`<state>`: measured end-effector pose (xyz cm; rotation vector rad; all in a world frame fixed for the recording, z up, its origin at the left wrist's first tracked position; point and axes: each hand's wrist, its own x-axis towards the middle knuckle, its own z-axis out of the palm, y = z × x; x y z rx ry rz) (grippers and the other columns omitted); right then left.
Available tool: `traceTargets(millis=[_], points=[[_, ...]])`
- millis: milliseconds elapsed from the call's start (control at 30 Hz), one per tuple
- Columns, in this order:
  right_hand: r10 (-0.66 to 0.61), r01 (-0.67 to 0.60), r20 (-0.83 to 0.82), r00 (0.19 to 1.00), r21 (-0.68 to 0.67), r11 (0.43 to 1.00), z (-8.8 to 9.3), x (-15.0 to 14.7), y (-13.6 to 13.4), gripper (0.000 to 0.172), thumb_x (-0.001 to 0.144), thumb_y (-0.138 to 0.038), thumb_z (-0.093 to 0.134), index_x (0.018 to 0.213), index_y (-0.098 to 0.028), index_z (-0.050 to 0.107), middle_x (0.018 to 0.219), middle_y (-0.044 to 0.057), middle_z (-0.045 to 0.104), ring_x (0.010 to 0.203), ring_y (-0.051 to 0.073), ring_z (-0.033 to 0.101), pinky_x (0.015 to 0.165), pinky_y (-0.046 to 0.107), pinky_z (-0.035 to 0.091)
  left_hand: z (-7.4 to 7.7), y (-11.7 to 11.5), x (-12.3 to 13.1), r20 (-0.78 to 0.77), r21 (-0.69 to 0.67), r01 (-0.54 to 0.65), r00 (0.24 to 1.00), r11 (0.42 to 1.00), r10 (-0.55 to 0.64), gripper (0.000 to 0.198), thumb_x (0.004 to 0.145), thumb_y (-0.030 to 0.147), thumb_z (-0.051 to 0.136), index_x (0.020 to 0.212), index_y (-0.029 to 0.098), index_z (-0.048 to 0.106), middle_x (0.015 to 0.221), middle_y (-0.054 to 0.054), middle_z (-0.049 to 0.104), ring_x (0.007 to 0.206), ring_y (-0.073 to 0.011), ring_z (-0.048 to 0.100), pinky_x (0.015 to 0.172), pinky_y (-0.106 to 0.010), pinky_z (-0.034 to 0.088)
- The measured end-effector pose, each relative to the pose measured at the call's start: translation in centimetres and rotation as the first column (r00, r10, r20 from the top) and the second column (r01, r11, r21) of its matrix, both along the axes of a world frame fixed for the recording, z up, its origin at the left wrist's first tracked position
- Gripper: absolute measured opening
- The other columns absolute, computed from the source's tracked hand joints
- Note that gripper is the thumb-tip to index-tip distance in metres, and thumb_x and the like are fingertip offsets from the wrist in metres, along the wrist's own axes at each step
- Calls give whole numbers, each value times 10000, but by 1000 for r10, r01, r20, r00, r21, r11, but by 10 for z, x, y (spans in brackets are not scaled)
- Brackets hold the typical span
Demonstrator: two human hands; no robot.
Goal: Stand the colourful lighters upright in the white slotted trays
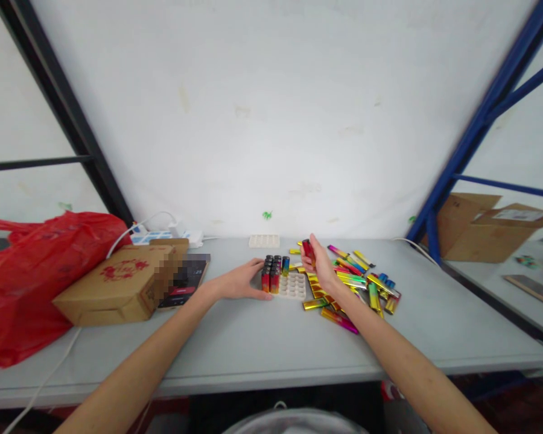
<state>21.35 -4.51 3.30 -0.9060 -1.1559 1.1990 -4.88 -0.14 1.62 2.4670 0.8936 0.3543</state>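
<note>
A white holder tray [294,288] lies in the middle of the grey table [262,343], with several red and dark shiny sticks [272,272] standing upright in its left side. My left hand [242,282] rests flat against the tray's left edge, fingers stretched out. Just right of the tray, my right hand [317,263] is raised a little and pinches one red stick [308,249]. Under and beside that hand spreads a loose pile of gold, green and pink sticks [357,280].
A second white tray [263,241] lies by the wall. A cardboard box [122,283], a dark phone-like device [185,280] and a red plastic bag [31,271] fill the left side. A power strip with white cable [163,235] is behind them. Blue shelving [470,138] and cartons [484,229] stand at right.
</note>
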Motion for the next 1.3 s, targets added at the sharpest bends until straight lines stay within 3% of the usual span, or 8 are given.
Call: traceTargets(millis=[167, 500, 667, 800, 900, 1000, 1133, 1300], points=[[-123, 128, 73, 990, -61, 990, -2, -1, 1, 600, 898, -718, 558, 588, -257, 330, 512, -83, 235, 444, 80, 170, 415, 251, 148, 2, -2, 1, -13, 2, 2, 1000, 1000, -2, 1016, 775, 733, 817, 1555, 166, 500, 1597, -162, 518, 1474, -390, 504, 1269, -433, 380], [-189, 197, 186, 964, -21, 980, 1, -2, -1, 423, 897, -390, 459, 518, -248, 338, 477, -61, 263, 442, 87, 190, 422, 247, 169, 1, -1, 0, -7, 3, 13, 1000, 1000, -13, 1009, 780, 716, 825, 1569, 186, 486, 1604, -168, 510, 1468, -388, 509, 1272, -474, 377], [-204, 215, 197, 959, -35, 976, -1, -3, 0, 431, 888, -444, 481, 521, -247, 372, 475, -56, 293, 440, 91, 212, 431, 250, 170, 3, -2, 1, -14, -11, 9, 1000, 1000, -9, 1005, 773, 709, 830, 1554, 169, 501, 1610, -162, 503, 1493, -386, 484, 1291, -451, 358], [-161, 166, 209, 964, -7, 986, -3, -1, 2, 556, 886, -686, 531, 567, -242, 434, 495, -54, 331, 450, 98, 245, 446, 258, 191, 3, -2, 1, -20, -10, 8, 1000, 1000, -8, 1002, 782, 703, 827, 1563, 174, 489, 1617, -169, 492, 1494, -386, 483, 1292, -467, 356], [-148, 124, 322, 935, 95, 988, -3, 0, 0, 672, 907, -839, 450, 613, -237, 497, 509, -46, 352, 473, 125, 314, 475, 275, 256, 3, -2, 1, -20, -19, 0, 1000, 1000, -1, 1002, 772, 698, 837, 1556, 173, 498, 1621, -175, 489, 1489, -392, 489, 1286, -476, 363], [-271, 129, 481, 834, 307, 943, -2, 3, -3, 692, 1001, -801, 336, 753, -222, 623, 585, -16, 467, 571, 171, 465, 569, 293, 377, 2, -1, 1, -11, -8, 8, 1000, 1000, -8, 1012, 771, 709, 833, 1562, 180, 491, 1615, -171, 500, 1487, -383, 491, 1288, -465, 354], [-421, 63, 606, 675, 521, 851, -2, 9, -3, 548, 1085, -635, 329, 971, -218, 666, 820, 48, 667, 801, 224, 622, 783, 333, 477, 1, -1, 1, -27, -3, 15, 1000, 1000, -15, 1029, 782, 706, 825, 1579, 165, 463, 1628, -188, 477, 1503, -381, 467, 1300, -463, 327], [-480, 30, 619, 622, 594, 804, 0, 13, -3, 289, 1054, -486, 496, 1001, -225, 608, 960, 80, 695, 884, 235, 631, 840, 354, 486, 1, -1, 0, -6, -3, 19, 1000, 1000, -19, 1006, 774, 721, 824, 1559, 186, 493, 1600, -167, 510, 1474, -381, 496, 1280, -460, 354]])
